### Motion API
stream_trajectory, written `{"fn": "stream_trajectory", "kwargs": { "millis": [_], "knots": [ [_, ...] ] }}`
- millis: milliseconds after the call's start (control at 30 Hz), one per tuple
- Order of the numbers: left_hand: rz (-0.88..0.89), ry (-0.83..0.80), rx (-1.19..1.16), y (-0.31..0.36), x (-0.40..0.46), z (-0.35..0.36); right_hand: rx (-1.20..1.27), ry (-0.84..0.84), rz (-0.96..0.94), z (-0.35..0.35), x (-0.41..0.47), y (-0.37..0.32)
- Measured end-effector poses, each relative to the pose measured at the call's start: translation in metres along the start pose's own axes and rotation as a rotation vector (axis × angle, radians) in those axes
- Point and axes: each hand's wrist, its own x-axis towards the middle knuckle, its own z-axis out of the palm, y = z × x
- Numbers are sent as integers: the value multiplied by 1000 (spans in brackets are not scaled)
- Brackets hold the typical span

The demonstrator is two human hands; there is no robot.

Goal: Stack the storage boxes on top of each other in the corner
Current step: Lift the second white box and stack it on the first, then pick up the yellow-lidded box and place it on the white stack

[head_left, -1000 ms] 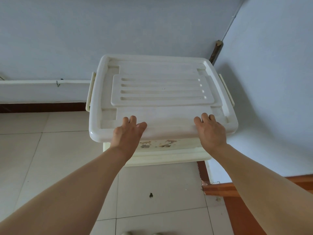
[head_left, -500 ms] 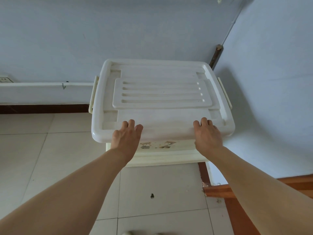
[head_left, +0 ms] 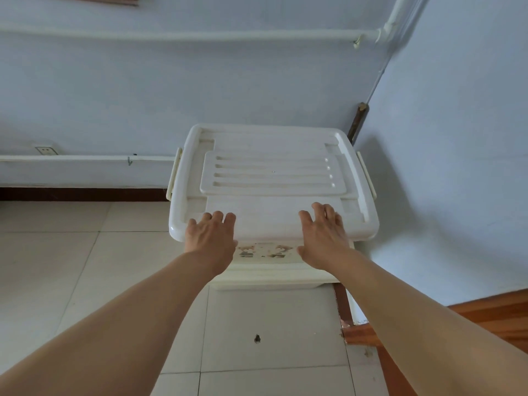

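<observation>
Boxes: the top box (head_left: 273,181), white plastic with a ribbed lid, sits on a lower box (head_left: 268,274) on the floor (head_left: 71,267), pushed into the corner where the two walls (head_left: 171,90) meet. Only the front lip of the lower box shows; how squarely the two line up cannot be told.

Handling, as judged: the shell looks rigid and smooth, so likely slippery under flat palms. Weight is unknown, the contents being hidden. The lid's raised panel would flex under a heavy press. Best hold appears to be under the front rim or at the side latches (head_left: 175,172), which give fingers an edge to hook.

Left hand (head_left: 210,238): fingers straight, laid over the front edge of the lid, pressing and clasping nothing. Right hand (head_left: 323,235): likewise flat on the lid, fingers spread, grip released.

Minor items: a worn sticker (head_left: 261,250) on the box front between the wrists; a dark mark (head_left: 257,338) on the floor tile.
</observation>
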Motion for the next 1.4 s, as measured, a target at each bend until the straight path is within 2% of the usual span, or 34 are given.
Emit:
{"fn": "stream_trajectory", "kwargs": {
  "millis": [300, 467, 833, 1000, 1167, 1400],
  "knots": [
    [-54, -2, -14, -41, -58, -24, 21, -19, -14, -25, -42, -31],
    [-92, -12, -54, -77, -102, -29, 33, 4, -11, -33, -73, -75],
    [-56, 1, -94, -149, -227, -19, 40, 59, 1, -38, -164, -185],
    [-161, -26, -102, -196, -289, -6, 6, 43, -82, -30, -193, -242],
    [-338, -77, -144, -228, -364, 9, -22, 89, -248, -11, -226, -298],
    [-522, -133, -179, -227, -472, 49, -35, 62, -412, 35, -292, -345]
  ]
}}
